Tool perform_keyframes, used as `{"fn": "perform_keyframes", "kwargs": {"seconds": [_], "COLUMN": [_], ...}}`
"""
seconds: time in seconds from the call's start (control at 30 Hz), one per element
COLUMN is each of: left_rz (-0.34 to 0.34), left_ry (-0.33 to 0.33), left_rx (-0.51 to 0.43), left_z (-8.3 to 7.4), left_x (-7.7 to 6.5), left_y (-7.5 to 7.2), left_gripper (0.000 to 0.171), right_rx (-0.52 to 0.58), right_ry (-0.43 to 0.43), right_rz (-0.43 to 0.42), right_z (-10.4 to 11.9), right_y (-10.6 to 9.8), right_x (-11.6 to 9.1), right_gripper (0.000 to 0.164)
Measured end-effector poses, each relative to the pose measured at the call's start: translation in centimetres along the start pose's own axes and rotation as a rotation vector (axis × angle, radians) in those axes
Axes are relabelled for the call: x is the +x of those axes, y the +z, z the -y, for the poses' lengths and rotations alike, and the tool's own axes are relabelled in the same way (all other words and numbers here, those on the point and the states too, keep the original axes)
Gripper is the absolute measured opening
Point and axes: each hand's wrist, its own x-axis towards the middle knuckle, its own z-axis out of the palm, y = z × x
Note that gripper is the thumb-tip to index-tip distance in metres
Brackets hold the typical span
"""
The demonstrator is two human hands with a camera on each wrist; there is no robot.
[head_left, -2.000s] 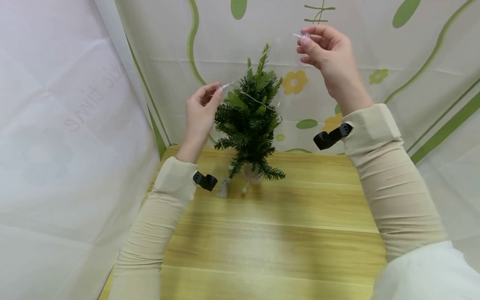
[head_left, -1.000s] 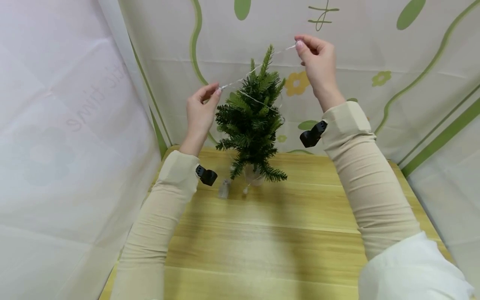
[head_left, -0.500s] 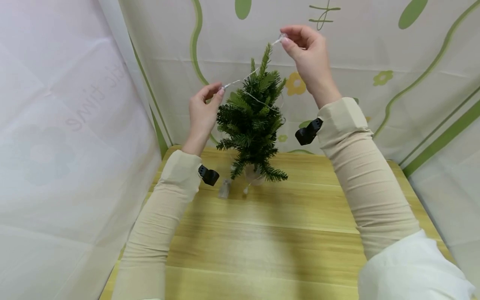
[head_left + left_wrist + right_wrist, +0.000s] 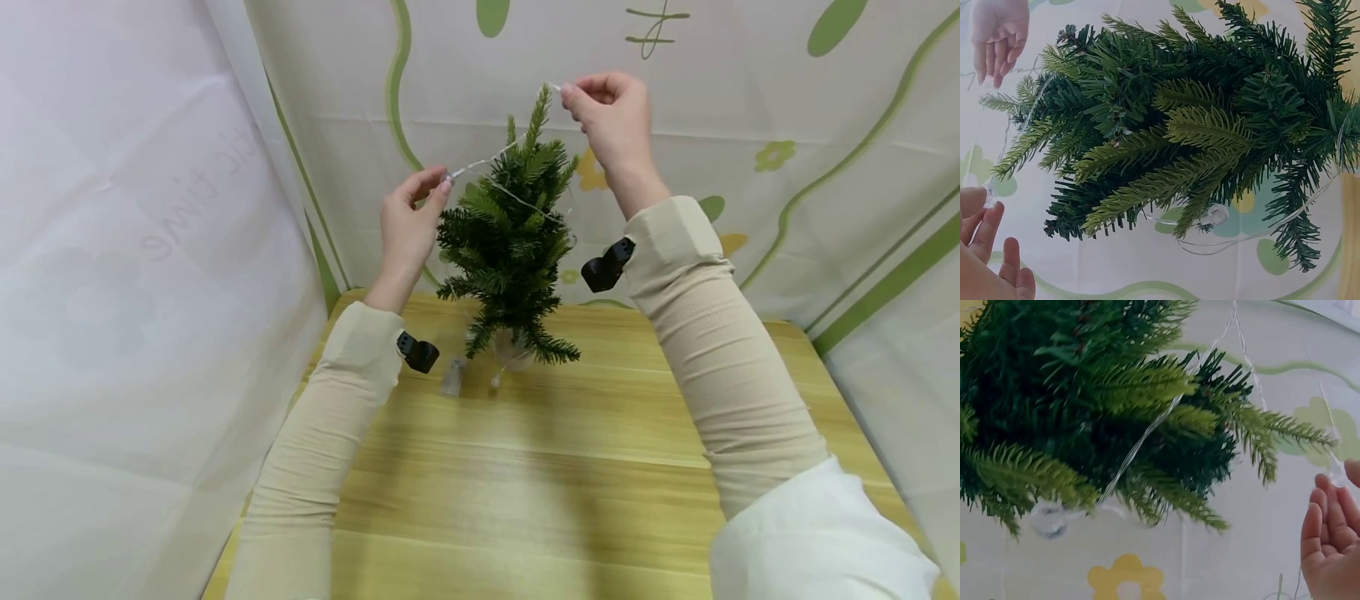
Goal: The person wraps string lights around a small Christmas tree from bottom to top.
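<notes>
A small artificial Christmas tree point(image 4: 517, 242) stands on the wooden table, with a clear-bulbed string of lights point(image 4: 531, 204) wound round it. At the upper left of the tree, my left hand point(image 4: 408, 217) pinches one clear bulb between thumb and fingers. My right hand point(image 4: 618, 129) pinches another part of the string just right of the treetop; a bulb shows at those fingertips in the right wrist view. Between the hands the wire crosses near the top branches. One clear bulb point(image 4: 1215, 214) hangs among branches in the left wrist view, and another bulb point(image 4: 1049, 520) in the right wrist view.
A small clear-grey box-like piece point(image 4: 453, 377) lies left of the tree's pale base point(image 4: 513, 352). One loose bulb point(image 4: 495, 381) rests in front of that base. Patterned fabric walls point(image 4: 337, 83) enclose the wooden table point(image 4: 525, 500) at the back and sides.
My right hand has come in from the far right to beside the treetop, bringing the light string with it. My left hand keeps its pinch and has barely moved.
</notes>
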Motion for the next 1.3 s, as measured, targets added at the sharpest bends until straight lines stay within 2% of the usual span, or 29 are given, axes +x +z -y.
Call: {"fn": "perform_keyframes", "kwargs": {"seconds": [0.3, 0.43, 0.6, 0.67, 0.83, 1.07, 1.3], "left_rz": [0.007, 0.008, 0.009, 0.013, 0.018, 0.030, 0.042], "left_ry": [0.002, 0.004, 0.012, 0.018, 0.028, -0.036, -0.043], "left_rx": [-0.025, -0.017, 0.015, 0.023, 0.032, 0.024, 0.002], "left_z": [0.1, 0.1, 0.1, 0.1, 0.1, 0.2, 0.3], "left_x": [0.0, 0.0, 0.1, 0.2, 0.4, 0.5, 0.6], "left_y": [0.0, 0.0, 0.1, 0.1, 0.0, -0.1, -0.2], "left_gripper": [0.031, 0.031, 0.031, 0.031, 0.032, 0.032, 0.029], "right_rx": [0.087, 0.057, -0.056, -0.097, -0.128, -0.167, -0.134], "right_ry": [0.135, 0.159, 0.183, 0.187, 0.185, 0.163, 0.154], "right_rz": [0.118, 0.157, 0.222, 0.246, 0.284, 0.300, 0.291], "right_z": [-1.1, -1.6, -2.1, -2.1, -2.0, -2.2, -2.5], "right_y": [-1.7, -2.0, -2.0, -2.0, -2.1, -1.9, -1.9], "right_x": [-0.1, -0.2, -0.4, -0.5, -0.6, -0.7, -0.6], "right_gripper": [0.007, 0.012, 0.011, 0.013, 0.031, 0.023, 0.040]}}
